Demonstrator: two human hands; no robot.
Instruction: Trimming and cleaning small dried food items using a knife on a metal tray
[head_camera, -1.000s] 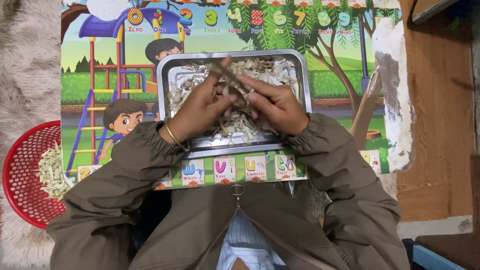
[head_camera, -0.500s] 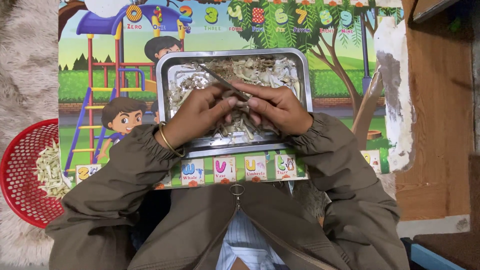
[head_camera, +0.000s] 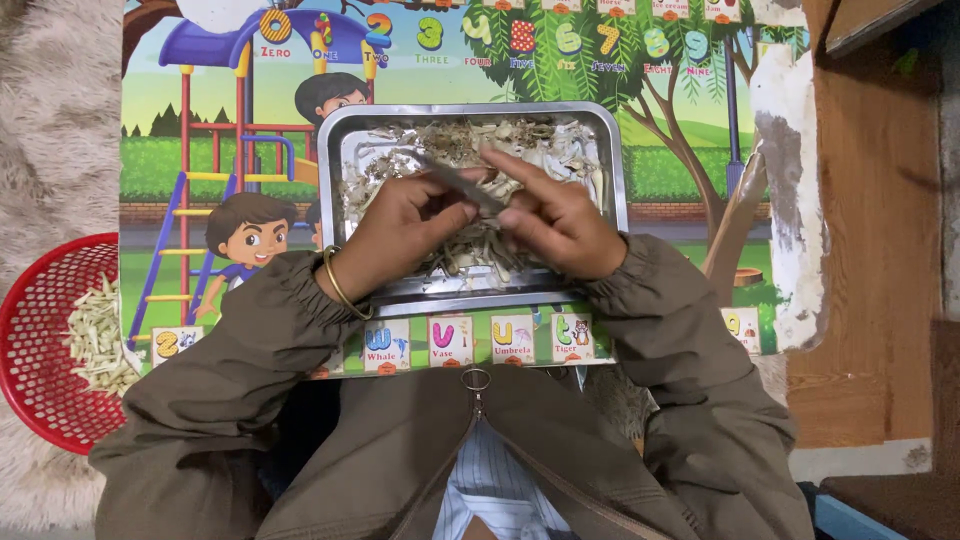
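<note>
One metal tray (head_camera: 612, 180), one red basket (head_camera: 40, 340), two hands, one bangle (head_camera: 338, 285)

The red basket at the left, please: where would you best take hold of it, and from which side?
Grip the red basket by its raised rim at the near right edge, coming from above. The pale slivers lie inside, and its left part is out of frame. The left hand is nearest.

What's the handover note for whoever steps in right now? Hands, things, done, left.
Left hand: over the steel tray, pinching one end of a thin pod.
Right hand: over the tray, fingers on the pod's other end.
Tray: sits on a picture board, holds a heap of dry pods and husks.
Red basket, at the left: a small pile of pale pieces.
Done: some pieces in the basket.
Left: most of the heap.
</note>
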